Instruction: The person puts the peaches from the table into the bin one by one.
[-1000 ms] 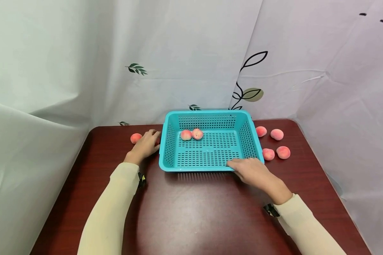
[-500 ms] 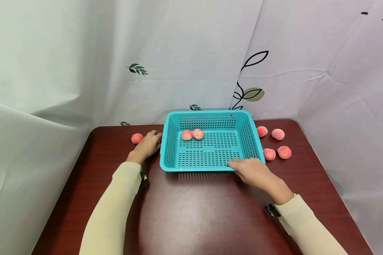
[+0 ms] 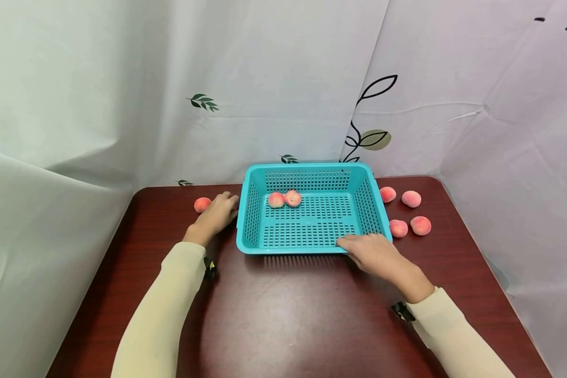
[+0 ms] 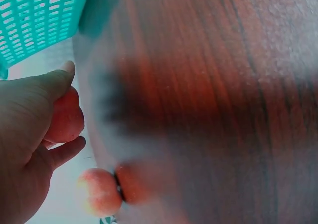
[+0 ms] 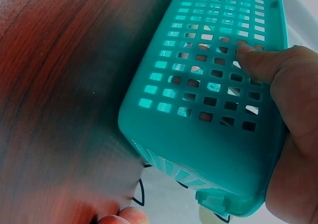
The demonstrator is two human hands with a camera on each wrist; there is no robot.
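Seen from above, with the blue basket [image 3: 288, 251] as the clock's centre, a peach [image 4: 67, 117] sits just outside its wall at 9 o'clock. The left hand [image 3: 214, 214] pinches this peach, thumb on one side and a finger on the other. The right hand [image 3: 370, 254] grips the basket's near rim at 4 o'clock, thumb against the outer wall. Two peaches [image 3: 285, 199] touch inside the basket, towards 10 o'clock. The left forearm [image 3: 158, 310] points to 1 o'clock, the right forearm [image 3: 453, 331] to 10. A yellow mark on the black left wrist device [image 3: 210, 269] is too small to read. Another peach [image 3: 202, 205] lies beyond the left hand at 9 o'clock; four loose peaches [image 3: 421, 226] lie around 3 o'clock on the dark red table [image 3: 274, 315].
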